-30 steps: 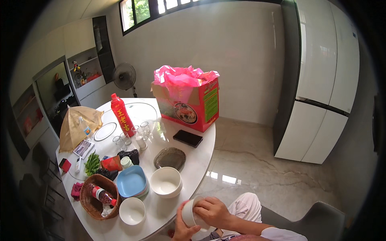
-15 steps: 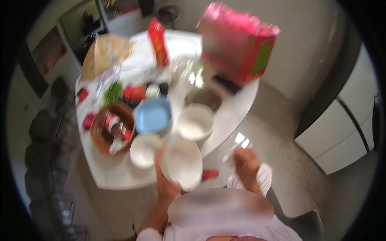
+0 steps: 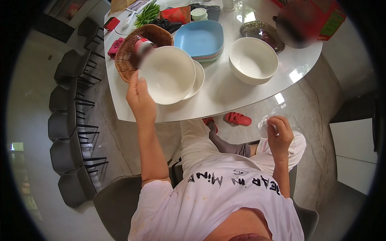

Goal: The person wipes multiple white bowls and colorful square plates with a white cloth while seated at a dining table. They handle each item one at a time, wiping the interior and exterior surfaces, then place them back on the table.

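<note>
My left hand [image 3: 141, 98] grips the rim of a shallow white bowl [image 3: 169, 74], fingers at its left edge. The bowl is raised over a second white bowl [image 3: 198, 82], which is mostly covered by it. Above my lap, my right hand [image 3: 280, 138] has its fingers curled in a pinch. A thin, pale, partly see-through piece [image 3: 263, 121] shows at those fingertips; its kind is unclear. On the table to the right stands a deep white bowl [image 3: 254, 60]. Behind the bowls sits a stack of square plastic trays [image 3: 200, 38], the top one blue.
A wicker basket [image 3: 124, 56] with a bottle stands at the left of the white table [image 3: 225, 98]. Farther back are green leaves [image 3: 148, 14], a dark glass bowl [image 3: 263, 34] and a red box [image 3: 331, 20]. Grey chairs [image 3: 66, 156] line the left; red slippers [image 3: 238, 118] lie below.
My left hand has carried the shallow bowl leftward, over the smaller bowl and toward the basket. My right hand stays above my lap. The view has tilted down.
</note>
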`<state>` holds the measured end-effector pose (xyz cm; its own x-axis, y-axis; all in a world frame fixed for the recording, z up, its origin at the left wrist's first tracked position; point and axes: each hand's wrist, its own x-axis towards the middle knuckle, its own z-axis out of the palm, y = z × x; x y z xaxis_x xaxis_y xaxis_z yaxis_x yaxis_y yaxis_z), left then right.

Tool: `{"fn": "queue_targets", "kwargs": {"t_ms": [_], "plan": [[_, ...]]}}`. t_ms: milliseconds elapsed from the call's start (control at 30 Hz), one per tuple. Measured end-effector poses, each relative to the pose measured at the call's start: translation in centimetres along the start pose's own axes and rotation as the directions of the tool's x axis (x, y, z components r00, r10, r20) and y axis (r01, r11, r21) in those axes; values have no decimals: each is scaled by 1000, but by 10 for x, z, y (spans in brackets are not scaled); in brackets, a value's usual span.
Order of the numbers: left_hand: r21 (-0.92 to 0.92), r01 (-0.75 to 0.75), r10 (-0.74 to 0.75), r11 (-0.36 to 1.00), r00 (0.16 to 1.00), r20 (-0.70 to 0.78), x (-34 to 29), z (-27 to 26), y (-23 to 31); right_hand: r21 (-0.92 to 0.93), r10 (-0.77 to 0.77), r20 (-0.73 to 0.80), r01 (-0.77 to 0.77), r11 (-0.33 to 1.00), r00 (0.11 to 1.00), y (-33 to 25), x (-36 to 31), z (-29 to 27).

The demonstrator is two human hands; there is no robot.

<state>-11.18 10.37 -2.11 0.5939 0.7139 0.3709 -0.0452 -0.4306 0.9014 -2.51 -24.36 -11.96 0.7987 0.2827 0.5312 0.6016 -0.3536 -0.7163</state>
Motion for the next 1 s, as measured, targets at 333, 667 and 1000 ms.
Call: {"fn": "queue_targets", "kwargs": {"t_ms": [333,667,1000], "plan": [[750,-171,227,639,973,28,2,26,20,-13,-5,21,5,1000,1000,5,-2,-3],[176,-873,686,454,469,556,-18,132,59,14,36,44,-36,999,998,-5,-2,-8],[125,-856,529,501,418,739,-8,141,70,80,17,-4,-17,997,1000,2,-4,-20]]}}
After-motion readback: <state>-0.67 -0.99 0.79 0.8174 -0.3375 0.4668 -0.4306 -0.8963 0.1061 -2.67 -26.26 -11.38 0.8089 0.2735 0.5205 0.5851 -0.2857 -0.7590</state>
